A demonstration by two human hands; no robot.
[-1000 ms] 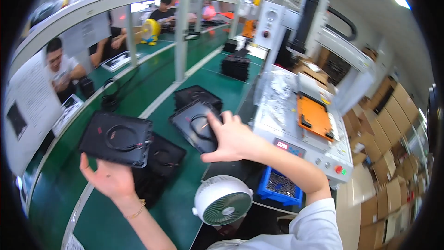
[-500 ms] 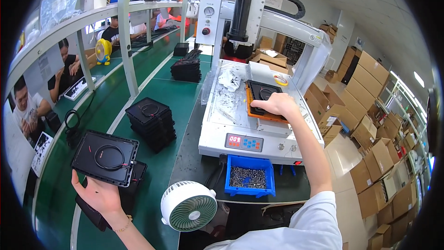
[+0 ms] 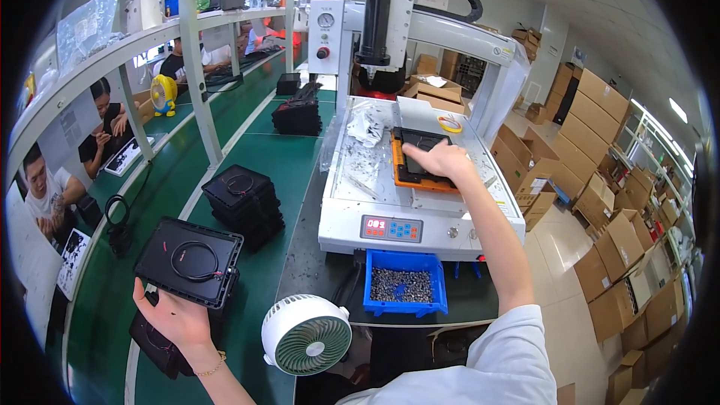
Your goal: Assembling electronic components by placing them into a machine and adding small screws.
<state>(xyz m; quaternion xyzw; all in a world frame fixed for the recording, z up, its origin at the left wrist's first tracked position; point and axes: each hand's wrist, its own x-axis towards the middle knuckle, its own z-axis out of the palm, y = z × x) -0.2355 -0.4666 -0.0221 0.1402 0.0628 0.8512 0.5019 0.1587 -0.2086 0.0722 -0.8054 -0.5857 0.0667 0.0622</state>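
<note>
A flat black rectangular casing (image 3: 176, 244) with a coiled black cable on its face rests on my left hand (image 3: 178, 319), the palm under its near edge and the thumb out at the side. My right hand (image 3: 439, 159) grips another black casing (image 3: 421, 137) at an orange fixture (image 3: 399, 169) on the white machine's bed; its thumb lies over the casing and the other fingers are partly hidden. Below the held casing, more black casings (image 3: 156, 341) sit on the green bench. A taller stack of casings (image 3: 244, 206) stands just beyond my left hand.
A white fan (image 3: 307, 334) stands near me, beside a blue bin (image 3: 405, 281) of small metal parts. The machine's gantry (image 3: 382, 22) rises over its bed. More black parts (image 3: 296, 114) lie farther along the bench. People sit across it at left; cardboard boxes (image 3: 592, 127) crowd the right.
My left hand and its casing have moved slightly right and down in view. My right hand stays at the fixture, its thumb shifted a little. The machine's display reading has changed.
</note>
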